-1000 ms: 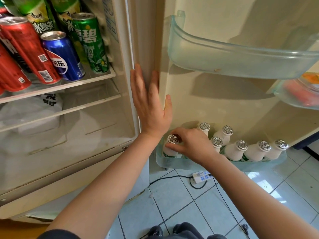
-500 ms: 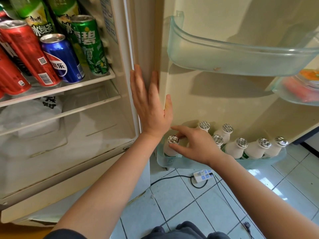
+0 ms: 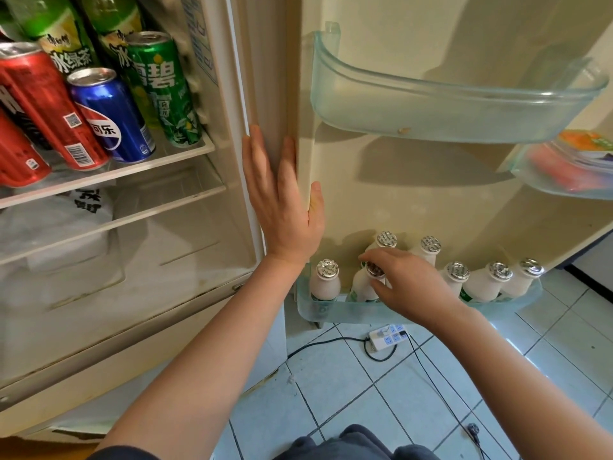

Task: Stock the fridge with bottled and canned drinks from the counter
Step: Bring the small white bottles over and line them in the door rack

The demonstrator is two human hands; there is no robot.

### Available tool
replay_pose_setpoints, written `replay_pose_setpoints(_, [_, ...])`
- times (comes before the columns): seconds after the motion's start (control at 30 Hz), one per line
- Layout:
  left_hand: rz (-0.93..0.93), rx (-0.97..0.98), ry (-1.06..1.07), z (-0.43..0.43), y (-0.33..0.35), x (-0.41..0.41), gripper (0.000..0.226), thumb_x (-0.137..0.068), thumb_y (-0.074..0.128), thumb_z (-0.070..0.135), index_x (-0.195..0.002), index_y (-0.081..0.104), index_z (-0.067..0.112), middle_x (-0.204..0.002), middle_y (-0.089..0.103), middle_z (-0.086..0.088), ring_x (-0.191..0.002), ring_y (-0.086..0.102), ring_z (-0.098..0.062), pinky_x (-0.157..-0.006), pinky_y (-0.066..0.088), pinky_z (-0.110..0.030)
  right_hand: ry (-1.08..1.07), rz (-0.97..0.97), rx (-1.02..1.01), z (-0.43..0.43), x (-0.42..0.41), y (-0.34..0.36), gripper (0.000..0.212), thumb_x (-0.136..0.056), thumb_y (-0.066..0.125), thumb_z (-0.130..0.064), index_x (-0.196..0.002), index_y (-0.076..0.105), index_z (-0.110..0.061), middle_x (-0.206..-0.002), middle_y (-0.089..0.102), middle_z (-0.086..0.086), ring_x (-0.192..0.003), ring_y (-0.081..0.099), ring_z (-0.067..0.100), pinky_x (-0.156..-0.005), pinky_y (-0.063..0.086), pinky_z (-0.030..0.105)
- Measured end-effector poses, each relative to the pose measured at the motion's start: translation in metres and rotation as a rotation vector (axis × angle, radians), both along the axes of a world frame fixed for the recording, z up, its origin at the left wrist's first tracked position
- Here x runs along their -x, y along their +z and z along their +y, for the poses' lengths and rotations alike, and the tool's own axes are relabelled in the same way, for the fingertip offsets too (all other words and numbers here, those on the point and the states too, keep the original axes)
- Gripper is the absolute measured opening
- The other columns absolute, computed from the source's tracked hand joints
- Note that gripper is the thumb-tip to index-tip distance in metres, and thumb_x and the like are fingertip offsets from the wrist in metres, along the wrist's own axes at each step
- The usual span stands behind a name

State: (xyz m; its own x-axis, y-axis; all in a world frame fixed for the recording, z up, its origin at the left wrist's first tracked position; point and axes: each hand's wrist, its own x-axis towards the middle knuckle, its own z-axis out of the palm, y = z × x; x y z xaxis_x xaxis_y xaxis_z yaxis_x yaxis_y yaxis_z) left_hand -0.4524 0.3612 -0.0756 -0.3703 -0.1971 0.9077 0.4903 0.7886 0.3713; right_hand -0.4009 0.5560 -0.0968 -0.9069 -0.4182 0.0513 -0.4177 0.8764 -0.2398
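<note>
Several small white bottles with silver caps stand in the bottom door bin of the open fridge. My right hand reaches into the bin and pinches the cap of the second white bottle from the left. The leftmost white bottle stands free beside it. My left hand lies flat with straight fingers against the hinge edge between fridge body and door. On the fridge shelf at the left stand red cans, a blue can, a green can and green tea bottles.
An upper door bin holds nothing visible. A bin at the right holds coloured packets. A white plastic bag lies on the lower shelf. On the tiled floor below the door lie a power strip and cables.
My right hand let go of the leftmost bottle's cap and moved right onto the cap of the neighbouring bottle. My left hand stayed where it was.
</note>
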Motion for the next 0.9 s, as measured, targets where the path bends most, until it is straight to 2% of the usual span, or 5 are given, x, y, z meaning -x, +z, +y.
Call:
replay_pose_setpoints(0.2, [-0.015,-0.010,0.009,0.001,0.001,0.000,0.054,-0.083,0.052,0.017,-0.131,0.034,0.003,-0.140,0.027,-0.044,-0.135,0.022,-0.048,-0.117,0.017,-0.045,0.025,-0.006,0.001,0.003,0.010,-0.002,0.038,-0.090,0.058,-0.036,-0.127,0.055,-0.024,-0.119,0.062,-0.003,-0.109,0.052,0.020,-0.084,0.043,0.030])
replay_pose_setpoints(0.33, [-0.020,-0.022,0.004,0.001,0.001,-0.001,0.053,-0.085,0.051,0.020,-0.133,0.032,0.004,-0.140,0.026,-0.044,-0.136,0.021,-0.047,-0.117,0.016,-0.045,0.003,0.034,0.046,-0.002,0.009,-0.002,0.037,-0.086,0.062,-0.044,-0.115,0.061,-0.020,-0.104,0.065,-0.001,-0.102,0.051,0.021,-0.073,0.040,0.030])
replay_pose_setpoints(0.47, [-0.031,-0.028,-0.002,0.002,0.001,-0.002,0.050,-0.086,0.050,0.020,-0.130,0.036,0.001,-0.141,0.025,-0.043,-0.136,0.021,-0.047,-0.117,0.015,-0.045,-0.067,0.112,0.088,-0.009,0.005,-0.005,0.036,-0.080,0.065,-0.052,-0.098,0.064,-0.020,-0.086,0.067,-0.003,-0.092,0.053,0.018,-0.061,0.025,0.023])
replay_pose_setpoints(0.63, [-0.024,-0.030,-0.001,0.002,0.002,-0.002,0.054,-0.086,0.049,0.022,-0.135,0.031,0.006,-0.140,0.025,-0.044,-0.136,0.021,-0.045,-0.117,0.015,-0.043,-0.115,0.091,0.110,-0.008,0.005,-0.008,0.039,-0.081,0.063,-0.054,-0.101,0.061,-0.021,-0.077,0.059,-0.006,-0.094,0.052,0.019,-0.058,0.031,0.028])
replay_pose_setpoints(0.9, [-0.016,-0.019,0.001,0.003,0.002,-0.002,0.052,-0.087,0.049,0.020,-0.134,0.028,0.006,-0.139,0.026,-0.045,-0.136,0.020,-0.047,-0.117,0.015,-0.044,-0.007,0.066,0.121,-0.010,0.007,-0.007,0.036,-0.086,0.059,-0.049,-0.110,0.061,-0.023,-0.098,0.069,-0.005,-0.103,0.055,0.020,-0.074,0.023,0.015])
